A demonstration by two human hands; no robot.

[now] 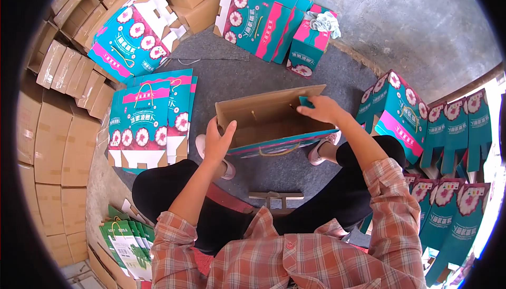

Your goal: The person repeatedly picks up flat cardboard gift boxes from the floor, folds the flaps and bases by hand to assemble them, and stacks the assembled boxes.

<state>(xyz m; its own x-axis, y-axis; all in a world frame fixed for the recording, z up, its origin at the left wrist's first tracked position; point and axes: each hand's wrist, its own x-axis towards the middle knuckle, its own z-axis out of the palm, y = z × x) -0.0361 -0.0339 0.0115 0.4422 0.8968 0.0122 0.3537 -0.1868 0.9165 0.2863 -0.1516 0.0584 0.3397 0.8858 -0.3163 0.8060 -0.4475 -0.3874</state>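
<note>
An open teal and pink carton [274,116] stands between my knees, its brown inside facing up and a yellow cord handle on its near side. My left hand [217,140] holds the carton's left end, with the thumb over the rim and the fingers outside. At the far right corner my right hand [322,111] reaches over the opening, its fingers around a small teal flap [305,101]. A yellow cord end pokes through the far inner wall.
Flat printed cartons [141,115] lie at the left, with more at the top left and top centre. Brown boxes [52,141] are stacked along the left. Folded teal cartons [443,204] stand in rows at the right. A small carton [308,44] bears a crumpled cloth [324,23].
</note>
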